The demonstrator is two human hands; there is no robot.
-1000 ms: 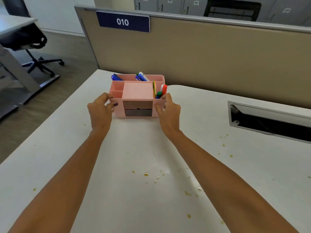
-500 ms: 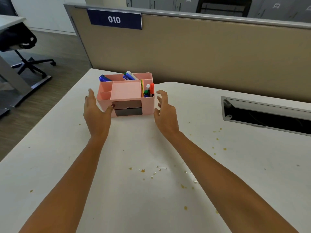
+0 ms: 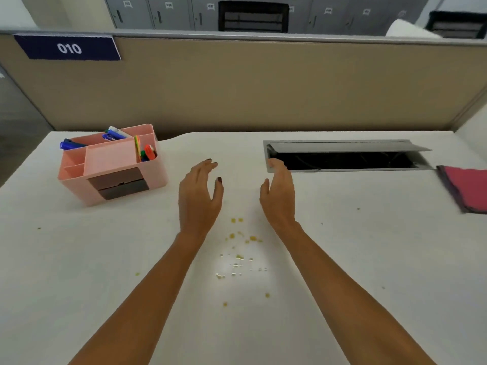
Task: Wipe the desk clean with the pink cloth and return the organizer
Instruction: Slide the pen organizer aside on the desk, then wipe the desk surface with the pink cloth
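The desk (image 3: 79, 259), white and broad, is being shown with both forearms stretched out over its middle. At its far edge it is being backed by a tan partition (image 3: 263, 88), on which a dark blue plate marked 010 (image 3: 69, 48) is being carried at the upper left. A long cable hatch (image 3: 345, 155) is being held open in the far right part of the surface, its grey flap tilted up.

The organizer (image 3: 112, 167), pink and boxy, is being seen standing at the far left of the desk, well apart from both hands and to the left of the left hand. Blue pens (image 3: 71, 144) and coloured markers (image 3: 147, 152) are being held in its rear and right compartments, and two grey drawer fronts are being shown on its near face.

The pink cloth (image 3: 466, 188) is being seen lying flat at the right edge, partly cut off by the frame, well to the right of the right hand.

The left hand (image 3: 200, 196) and the right hand (image 3: 279, 196) are being held side by side with palms facing each other, fingers loosely spread, and nothing is being gripped by either. The fingertips of the right hand are being seen just at the near left corner of the hatch.

Yellowish crumbs (image 3: 242, 248) are being seen scattered between and below the wrists.
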